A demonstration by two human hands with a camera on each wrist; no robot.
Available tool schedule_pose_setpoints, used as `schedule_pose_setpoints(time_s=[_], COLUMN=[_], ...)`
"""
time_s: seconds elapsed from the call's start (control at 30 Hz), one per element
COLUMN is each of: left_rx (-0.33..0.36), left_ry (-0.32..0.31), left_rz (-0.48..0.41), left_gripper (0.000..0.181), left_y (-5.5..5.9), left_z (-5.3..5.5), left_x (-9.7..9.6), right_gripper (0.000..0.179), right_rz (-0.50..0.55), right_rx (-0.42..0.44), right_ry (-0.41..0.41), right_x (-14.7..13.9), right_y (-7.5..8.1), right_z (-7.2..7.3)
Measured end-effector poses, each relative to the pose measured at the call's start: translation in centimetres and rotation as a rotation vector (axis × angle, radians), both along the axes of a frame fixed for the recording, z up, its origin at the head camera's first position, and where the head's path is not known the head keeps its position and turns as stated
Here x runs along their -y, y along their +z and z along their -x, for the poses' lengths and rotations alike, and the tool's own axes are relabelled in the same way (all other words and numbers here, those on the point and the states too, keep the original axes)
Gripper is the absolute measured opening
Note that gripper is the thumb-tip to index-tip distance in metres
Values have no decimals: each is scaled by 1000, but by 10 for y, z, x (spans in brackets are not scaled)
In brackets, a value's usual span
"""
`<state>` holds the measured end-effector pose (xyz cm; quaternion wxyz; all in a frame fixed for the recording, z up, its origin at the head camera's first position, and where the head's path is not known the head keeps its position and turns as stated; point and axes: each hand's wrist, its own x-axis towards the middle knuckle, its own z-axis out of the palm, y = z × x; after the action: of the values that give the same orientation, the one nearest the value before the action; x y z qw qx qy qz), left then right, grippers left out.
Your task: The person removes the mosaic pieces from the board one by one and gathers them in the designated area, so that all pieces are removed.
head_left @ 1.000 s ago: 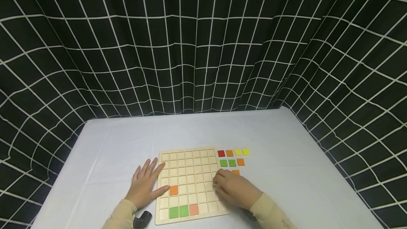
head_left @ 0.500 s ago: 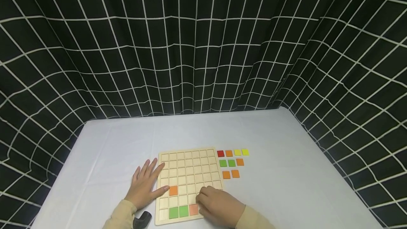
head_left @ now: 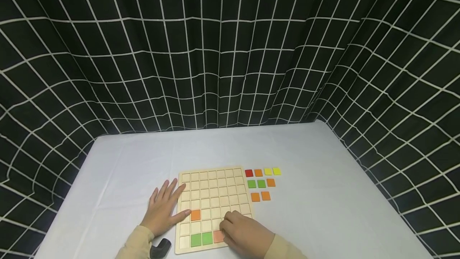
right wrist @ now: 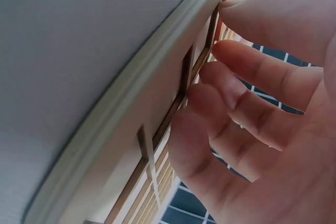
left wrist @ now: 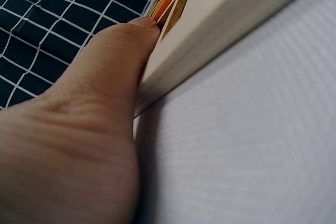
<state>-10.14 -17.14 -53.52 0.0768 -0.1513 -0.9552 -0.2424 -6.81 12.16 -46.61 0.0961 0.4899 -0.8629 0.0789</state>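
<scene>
My left hand (head_left: 161, 213) lies spread at the left of a wooden grid board (head_left: 185, 243), its index and thumb tips on the board. That thumb touches the frame beside an orange square tile (head_left: 195, 215). Over the board's lower right, my right hand (head_left: 246, 233) has its fingers bent. In the right wrist view its thumb and index tips pinch an orange-red tile (right wrist: 219, 29) near the bottom row; how it sits in its cell is partly hidden. Left of that hand lie a salmon tile (head_left: 218, 236) and two green tiles (head_left: 195, 240), (head_left: 207, 238).
Right of the board, several loose tiles lie in rows: a red tile (head_left: 249, 173), yellow tiles (head_left: 267, 171), green tiles (head_left: 251, 184) and orange tiles (head_left: 255, 197). A white cloth covers the table (head_left: 316, 211). Black gridded curtains (head_left: 215, 51) stand around it.
My right hand has moved left and down from the board's right edge to its bottom row, uncovering an orange tile at the right. Since half a second ago it has barely shifted. My left hand stays put.
</scene>
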Motion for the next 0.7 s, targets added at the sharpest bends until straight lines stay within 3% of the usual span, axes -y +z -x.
schedule_pose_setpoints(time_s=[0.2, 0.43, 0.7], left_rx=[33, -11, -26], left_ry=[3, 3, 4], left_rz=[18, 0, -4], left_gripper=[83, 82, 81], left_y=[2, 4, 4], left_z=[1, 0, -2], left_x=[1, 0, -2], right_gripper=[8, 3, 17], right_rz=[36, 40, 13], right_rx=[-36, 18, -14], right_ry=[13, 23, 8], right_x=[1, 3, 7], right_y=[-1, -1, -6], right_z=[-1, -3, -3])
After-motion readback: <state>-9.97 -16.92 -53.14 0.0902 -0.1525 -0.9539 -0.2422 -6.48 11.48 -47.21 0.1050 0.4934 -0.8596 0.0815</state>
